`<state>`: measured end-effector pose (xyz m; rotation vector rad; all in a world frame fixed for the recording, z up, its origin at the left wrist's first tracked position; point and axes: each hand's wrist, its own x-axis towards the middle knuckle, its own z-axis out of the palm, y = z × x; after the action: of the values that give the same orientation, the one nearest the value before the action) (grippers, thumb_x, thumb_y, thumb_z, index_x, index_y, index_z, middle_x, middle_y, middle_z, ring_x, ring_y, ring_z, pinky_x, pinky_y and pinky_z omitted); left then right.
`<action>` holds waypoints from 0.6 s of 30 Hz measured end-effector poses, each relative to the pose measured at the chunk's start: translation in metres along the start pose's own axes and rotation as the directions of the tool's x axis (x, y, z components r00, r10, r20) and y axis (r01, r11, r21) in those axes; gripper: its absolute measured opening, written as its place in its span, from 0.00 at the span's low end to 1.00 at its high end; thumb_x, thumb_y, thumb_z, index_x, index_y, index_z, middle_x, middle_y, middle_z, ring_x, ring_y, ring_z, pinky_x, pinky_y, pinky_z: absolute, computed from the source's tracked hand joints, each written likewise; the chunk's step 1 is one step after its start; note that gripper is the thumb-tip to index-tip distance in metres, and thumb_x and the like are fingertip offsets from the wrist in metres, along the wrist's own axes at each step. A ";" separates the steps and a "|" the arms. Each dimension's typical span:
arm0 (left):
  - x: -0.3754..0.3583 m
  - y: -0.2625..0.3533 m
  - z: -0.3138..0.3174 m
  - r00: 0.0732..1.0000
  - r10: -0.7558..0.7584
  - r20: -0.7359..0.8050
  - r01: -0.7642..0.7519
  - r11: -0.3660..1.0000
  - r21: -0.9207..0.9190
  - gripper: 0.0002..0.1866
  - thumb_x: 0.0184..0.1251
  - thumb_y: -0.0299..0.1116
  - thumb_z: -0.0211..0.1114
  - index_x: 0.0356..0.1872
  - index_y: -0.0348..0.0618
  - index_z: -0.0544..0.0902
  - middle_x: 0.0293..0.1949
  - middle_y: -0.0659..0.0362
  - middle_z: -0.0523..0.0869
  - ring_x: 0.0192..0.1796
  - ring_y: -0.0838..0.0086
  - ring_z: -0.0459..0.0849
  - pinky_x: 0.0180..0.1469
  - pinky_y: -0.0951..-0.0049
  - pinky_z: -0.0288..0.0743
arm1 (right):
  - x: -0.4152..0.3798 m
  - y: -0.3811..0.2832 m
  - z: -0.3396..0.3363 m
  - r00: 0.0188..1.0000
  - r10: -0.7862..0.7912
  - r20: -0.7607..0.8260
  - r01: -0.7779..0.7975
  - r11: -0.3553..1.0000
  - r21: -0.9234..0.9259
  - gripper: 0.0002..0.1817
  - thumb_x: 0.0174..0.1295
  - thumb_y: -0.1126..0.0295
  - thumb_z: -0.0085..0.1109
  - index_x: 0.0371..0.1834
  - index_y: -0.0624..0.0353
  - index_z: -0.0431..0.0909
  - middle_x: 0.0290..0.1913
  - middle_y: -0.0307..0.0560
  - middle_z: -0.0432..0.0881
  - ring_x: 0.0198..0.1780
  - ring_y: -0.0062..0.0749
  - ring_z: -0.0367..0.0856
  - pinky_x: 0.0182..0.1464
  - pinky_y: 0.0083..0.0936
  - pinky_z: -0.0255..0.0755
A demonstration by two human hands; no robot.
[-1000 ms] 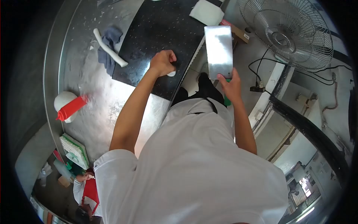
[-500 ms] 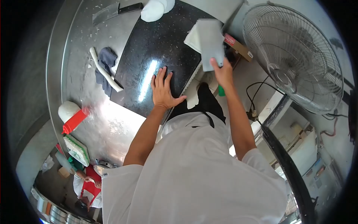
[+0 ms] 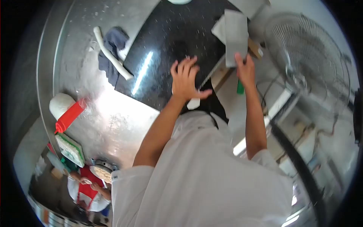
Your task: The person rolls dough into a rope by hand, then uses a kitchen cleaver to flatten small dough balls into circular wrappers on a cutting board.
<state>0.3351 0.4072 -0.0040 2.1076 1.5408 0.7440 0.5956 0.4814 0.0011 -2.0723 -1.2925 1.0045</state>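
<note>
My right hand (image 3: 245, 72) is closed around the near end of a broad, rectangular metal cleaver (image 3: 236, 38), whose handle is hidden in my grip. Its blade points away from me over the right edge of the black board (image 3: 170, 34) and overlaps a folded white cloth (image 3: 218, 30). With fingers spread and thumb out to the side, my left hand (image 3: 185, 81) is over the board's near right edge and holds nothing. The rim of a pale round thing (image 3: 179, 1) shows at the top of the view.
Left of the board, a long white dough rope (image 3: 109, 53) lies across a dark cloth (image 3: 113, 38) on the metal table (image 3: 117, 128). A red squeeze bottle (image 3: 70, 116) lies farther left. On the right stands a large fan (image 3: 302, 56). Another person (image 3: 90, 185) works at lower left.
The view has shifted, and the cleaver and both hands appear farther right. My left hand's fingers are more bent. The cleaver at the table's far left has left the view.
</note>
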 end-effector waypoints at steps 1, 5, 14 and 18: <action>-0.005 0.003 -0.003 1.000 0.013 0.011 -0.013 1.000 -0.003 0.48 0.37 0.71 0.78 0.53 0.44 0.79 0.71 0.54 0.75 0.75 0.55 0.69 0.76 0.40 0.50 | -0.020 -0.003 -0.011 1.000 -0.002 -0.023 0.002 1.000 -0.007 0.29 0.71 0.46 0.66 0.45 0.69 0.79 0.35 0.58 0.86 0.35 0.45 0.82 0.42 0.41 0.75; 0.009 -0.011 0.004 0.990 0.140 -0.020 -0.141 0.985 -0.101 0.43 0.41 0.66 0.80 0.54 0.46 0.80 0.68 0.55 0.78 0.72 0.54 0.73 0.76 0.44 0.52 | -0.123 -0.017 -0.018 0.984 0.119 -0.135 -0.100 0.985 0.138 0.27 0.72 0.46 0.65 0.39 0.65 0.76 0.27 0.47 0.79 0.26 0.32 0.77 0.31 0.33 0.70; -0.015 0.000 -0.004 0.994 0.104 -0.023 -0.095 0.968 0.232 0.47 0.61 0.60 0.73 0.74 0.40 0.68 0.76 0.41 0.66 0.79 0.46 0.62 0.80 0.41 0.48 | -0.273 0.046 -0.010 0.958 0.267 -0.106 -0.247 0.955 0.165 0.26 0.66 0.49 0.73 0.43 0.63 0.76 0.26 0.44 0.79 0.24 0.29 0.78 0.28 0.31 0.72; 0.019 -0.028 -0.016 0.933 -0.220 -0.285 0.059 0.875 -0.481 0.49 0.65 0.62 0.69 0.75 0.34 0.65 0.77 0.38 0.62 0.81 0.42 0.57 0.81 0.37 0.43 | -0.261 0.060 0.009 0.998 0.047 0.044 -0.052 0.990 0.134 0.30 0.58 0.49 0.79 0.47 0.65 0.80 0.33 0.52 0.86 0.37 0.41 0.86 0.42 0.37 0.78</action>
<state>0.3088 0.4341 -0.0063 1.5507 1.4686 1.3207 0.5476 0.2204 0.0369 -1.9996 -1.1637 1.1291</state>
